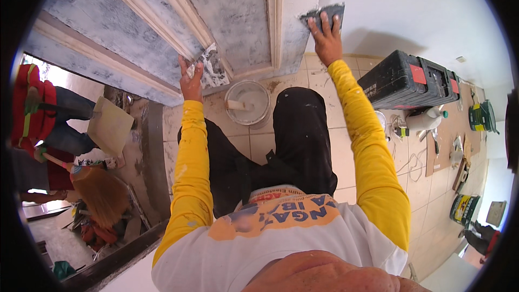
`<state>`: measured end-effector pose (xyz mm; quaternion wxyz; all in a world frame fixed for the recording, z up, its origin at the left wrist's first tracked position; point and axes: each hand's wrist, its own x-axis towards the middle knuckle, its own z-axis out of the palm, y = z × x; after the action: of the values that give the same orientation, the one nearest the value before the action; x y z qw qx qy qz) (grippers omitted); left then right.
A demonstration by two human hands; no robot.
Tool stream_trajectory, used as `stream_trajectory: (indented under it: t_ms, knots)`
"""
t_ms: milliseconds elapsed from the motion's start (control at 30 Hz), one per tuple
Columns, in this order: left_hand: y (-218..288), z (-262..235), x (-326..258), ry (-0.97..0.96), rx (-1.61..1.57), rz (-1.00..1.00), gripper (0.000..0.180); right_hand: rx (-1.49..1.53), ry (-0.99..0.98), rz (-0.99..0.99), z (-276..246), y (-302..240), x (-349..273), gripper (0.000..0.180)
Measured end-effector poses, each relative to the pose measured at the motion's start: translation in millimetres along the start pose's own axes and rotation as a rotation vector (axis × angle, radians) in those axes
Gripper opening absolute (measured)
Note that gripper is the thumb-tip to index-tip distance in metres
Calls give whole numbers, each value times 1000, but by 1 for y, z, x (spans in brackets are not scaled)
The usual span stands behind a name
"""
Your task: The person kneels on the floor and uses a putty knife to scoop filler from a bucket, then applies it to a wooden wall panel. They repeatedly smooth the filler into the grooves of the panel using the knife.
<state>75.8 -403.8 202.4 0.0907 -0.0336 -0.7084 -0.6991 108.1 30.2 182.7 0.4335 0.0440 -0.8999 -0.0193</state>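
My right hand (326,38) reaches up and presses a dark flat putty spreader (331,13) against the white wall (378,0), beside the door frame. Its fingers lie spread over the blade. Lower and to the left, my left hand (191,80) grips a flat plate smeared with white putty (211,67), in front of the panelled door (227,5). Grey-white patches cover the door's panels, and its mouldings are bare wood. Below the plate, a white bucket (263,119) stands on the tiles near my knees, with pale paste and a stick inside.
A large black toolbox (400,78) stands along the wall to my right, near a white jug (427,119), loose cords and tools on cardboard (443,148). Green tubs (465,209) sit farther right. Beyond the doorway at left, people hold a broom (100,192) and a dustpan (110,125).
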Motion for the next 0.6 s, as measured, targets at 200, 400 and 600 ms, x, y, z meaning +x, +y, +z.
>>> stream_trajectory:
  t_ms: [200,400,600]
  knots:
    - [-2,0,1,-7,-25,13,96,85,63,175,-24,-31,-53,69]
    - [1,-2,-2,-28,11,-11,99,-77,-174,-170,-80,-5,24,76]
    - [-1,-3,0,-18,49,-6,101,-272,-251,-596,-130,16,102,70]
